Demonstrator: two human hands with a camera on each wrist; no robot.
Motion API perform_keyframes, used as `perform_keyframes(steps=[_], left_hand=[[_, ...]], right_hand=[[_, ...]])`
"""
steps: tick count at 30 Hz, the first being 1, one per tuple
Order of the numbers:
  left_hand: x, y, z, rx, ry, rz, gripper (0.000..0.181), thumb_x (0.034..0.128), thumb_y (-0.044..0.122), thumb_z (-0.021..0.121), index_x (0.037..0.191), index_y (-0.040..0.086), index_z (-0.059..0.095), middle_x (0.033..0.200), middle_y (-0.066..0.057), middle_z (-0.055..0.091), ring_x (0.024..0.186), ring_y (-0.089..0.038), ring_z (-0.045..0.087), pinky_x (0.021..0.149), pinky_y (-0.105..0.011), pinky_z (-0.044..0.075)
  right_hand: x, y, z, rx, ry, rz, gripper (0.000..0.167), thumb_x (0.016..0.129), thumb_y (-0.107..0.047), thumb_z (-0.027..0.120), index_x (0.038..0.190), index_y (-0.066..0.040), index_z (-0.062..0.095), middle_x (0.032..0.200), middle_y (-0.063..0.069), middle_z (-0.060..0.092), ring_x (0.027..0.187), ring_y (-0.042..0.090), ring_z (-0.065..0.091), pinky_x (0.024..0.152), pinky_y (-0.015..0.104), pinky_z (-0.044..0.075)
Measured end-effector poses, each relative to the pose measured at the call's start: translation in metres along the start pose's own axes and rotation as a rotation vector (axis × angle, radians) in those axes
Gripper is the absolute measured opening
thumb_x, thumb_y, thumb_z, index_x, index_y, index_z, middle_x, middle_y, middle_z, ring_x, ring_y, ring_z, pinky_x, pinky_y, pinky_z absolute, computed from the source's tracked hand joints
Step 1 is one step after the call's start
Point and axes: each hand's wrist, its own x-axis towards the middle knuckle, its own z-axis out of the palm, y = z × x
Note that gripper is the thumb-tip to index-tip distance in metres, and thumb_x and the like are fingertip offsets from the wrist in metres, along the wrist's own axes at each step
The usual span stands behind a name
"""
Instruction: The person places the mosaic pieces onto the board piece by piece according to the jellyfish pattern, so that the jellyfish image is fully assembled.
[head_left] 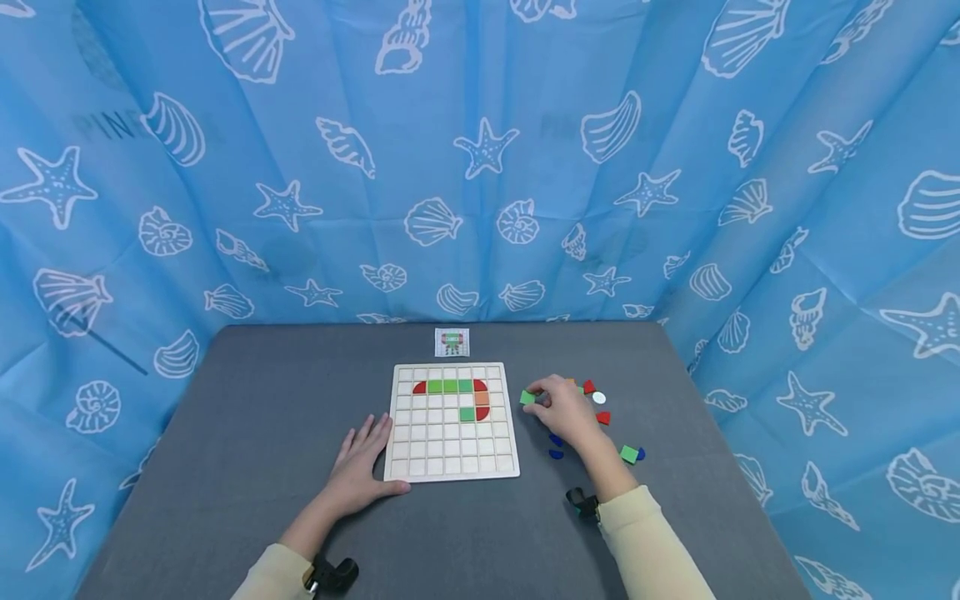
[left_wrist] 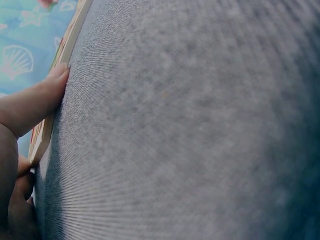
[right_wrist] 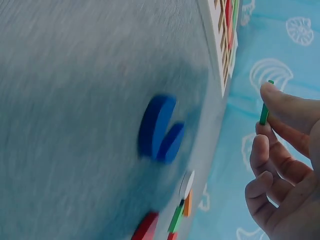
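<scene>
Placement seems the step in hand: right grip [head_left: 560,408] pinches green tile [head_left: 527,398] just off the 3 o'clock edge of gridded board [head_left: 418,435], left grip [head_left: 362,468] spread against its 8 o'clock corner; next calls for level carry toward 9 o'clock.

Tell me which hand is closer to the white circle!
The right hand, just left of the white circle. The left hand is farther off, at the left edge of the board.

card [head_left: 452,342] behind board [head_left: 451,465], tiles [head_left: 450,386] on board, loose pieces [head_left: 629,454] right
</scene>
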Motion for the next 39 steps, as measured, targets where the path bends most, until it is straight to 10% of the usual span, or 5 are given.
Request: perform_keyframes(steps=[39], left_hand=[[0.001, 0.002, -0.001, 0.006, -0.033, -0.033, 0.125, 0.071, 0.069, 0.078, 0.161, 0.006, 0.02, 0.168, -0.013, 0.019, 0.156, -0.038, 0.008, 0.123, -0.061, 0.005]], right_hand=[[0.028, -0.078, 0.055, -0.024, -0.198, -0.242, 0.028, 0.085, -0.028, 0.083, 0.11, -0.017, 0.078, 0.096, 0.002, 0.069, 0.077, 0.012, 0.058, 0.066, 0.031, 0.048]])
